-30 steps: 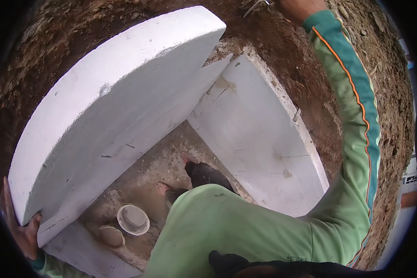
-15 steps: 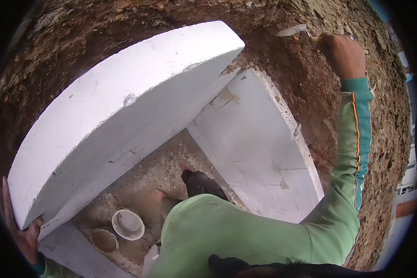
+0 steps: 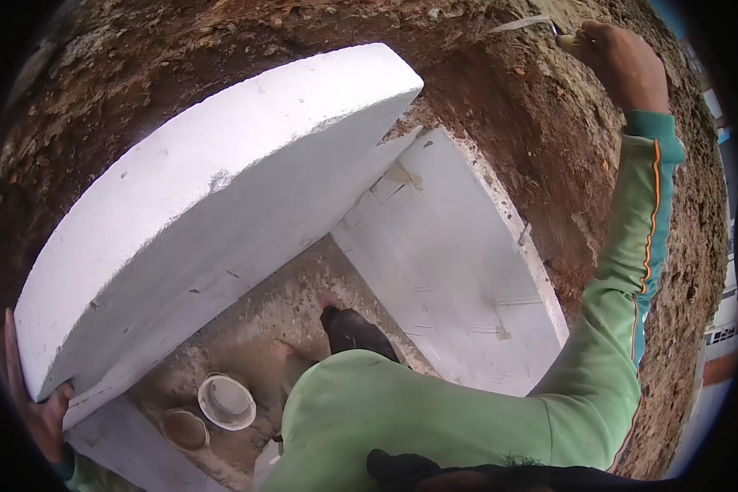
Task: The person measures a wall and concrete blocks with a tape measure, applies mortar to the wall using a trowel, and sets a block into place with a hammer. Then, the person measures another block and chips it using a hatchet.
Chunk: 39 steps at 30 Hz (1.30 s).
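Note:
My left hand grips the lower left end of a large white block, thumb on its inner face and fingers along its outer side. The block forms the top of the left wall. At the upper right, my right hand is closed around the handle of a trowel, whose thin blade points left over the soil. The trowel does not touch the block.
A second wall of grey-white blocks meets the left one at a corner. On the dirty floor between them are my bare feet, a whitish bucket and a brown bowl. Rough brown soil rises behind the walls.
My right hand with the trowel has come further into view at the upper right, then shifted slightly up and right. My left hand keeps its hold on the block.

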Each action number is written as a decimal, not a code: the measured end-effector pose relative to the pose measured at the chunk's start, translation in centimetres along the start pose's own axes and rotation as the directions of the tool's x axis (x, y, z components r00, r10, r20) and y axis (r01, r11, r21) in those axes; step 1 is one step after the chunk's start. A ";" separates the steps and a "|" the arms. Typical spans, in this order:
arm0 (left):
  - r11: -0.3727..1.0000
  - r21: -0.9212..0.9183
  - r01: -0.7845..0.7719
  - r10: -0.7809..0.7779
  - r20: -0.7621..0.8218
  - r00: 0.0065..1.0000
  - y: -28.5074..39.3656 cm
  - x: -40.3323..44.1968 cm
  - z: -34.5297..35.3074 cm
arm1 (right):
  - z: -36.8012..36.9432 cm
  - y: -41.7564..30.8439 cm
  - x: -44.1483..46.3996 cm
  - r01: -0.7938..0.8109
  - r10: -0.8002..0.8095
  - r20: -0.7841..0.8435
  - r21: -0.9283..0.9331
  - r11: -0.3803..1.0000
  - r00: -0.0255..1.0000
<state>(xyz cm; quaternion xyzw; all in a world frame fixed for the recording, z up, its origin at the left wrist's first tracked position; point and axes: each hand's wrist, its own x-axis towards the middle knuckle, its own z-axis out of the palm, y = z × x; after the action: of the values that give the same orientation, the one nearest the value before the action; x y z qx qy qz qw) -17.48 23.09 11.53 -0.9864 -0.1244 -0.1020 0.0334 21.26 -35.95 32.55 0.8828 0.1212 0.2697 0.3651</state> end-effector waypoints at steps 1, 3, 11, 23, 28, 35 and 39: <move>1.000 0.001 -0.009 0.009 -0.003 1.000 -0.1 -0.2 0.1 | 3.6 -1.2 1.3 0.008 -0.009 -0.087 -0.001 1.000 0.996; 0.999 0.022 -0.043 0.044 -0.034 0.998 -0.8 -0.7 0.8 | 7.1 -1.7 3.1 0.057 -0.057 -0.141 -0.001 0.998 0.988; 0.991 0.089 -0.098 0.102 -0.043 0.994 -1.5 -0.4 0.7 | -1.3 0.7 0.6 -0.002 0.003 0.058 -0.014 1.000 0.998; 0.993 0.075 -0.087 0.090 -0.036 0.995 -2.4 -1.4 1.3 | 9.7 -4.2 4.9 0.111 -0.118 0.109 0.065 0.992 0.987; 0.992 0.086 -0.096 0.099 -0.040 0.994 -2.5 -1.2 1.6 | 7.1 -4.3 3.8 0.087 -0.099 0.183 0.077 0.993 0.978; 0.993 0.084 -0.086 0.088 -0.028 0.996 -2.6 -1.2 1.7 | 15.6 -5.2 5.5 0.028 -0.029 0.005 0.049 0.998 1.000; 0.990 0.099 -0.102 0.107 -0.050 0.993 -2.6 -1.4 1.9 | 7.2 -3.0 3.9 0.143 -0.154 0.156 0.081 0.986 0.976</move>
<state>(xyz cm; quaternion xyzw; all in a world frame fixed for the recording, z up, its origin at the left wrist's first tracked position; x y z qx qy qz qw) -19.16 25.47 9.52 -0.9856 -0.0764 -0.1213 0.0895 28.52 -36.40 27.73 0.9023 0.1661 0.1645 0.3623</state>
